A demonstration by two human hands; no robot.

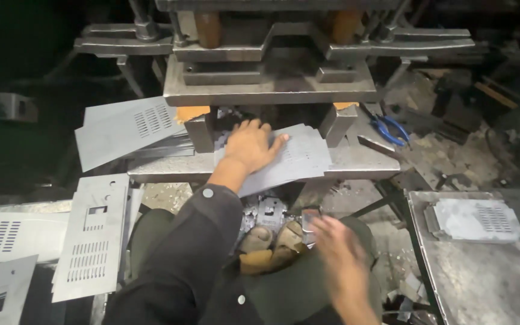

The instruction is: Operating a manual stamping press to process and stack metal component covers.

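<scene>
Sheet-metal panel (293, 157) beneath left fingers (266, 137)

We note a dark, charcoal-coloured long sleeve on our left arm, cuff ending at the wrist, with a small round pale button near it. A second pale button sits lower on the same dark garment, near the lap. Our left hand (249, 146) is bare, no glove. Our right hand (339, 251) is bare too and blurred. Dark olive trousers cover our knees.
</scene>
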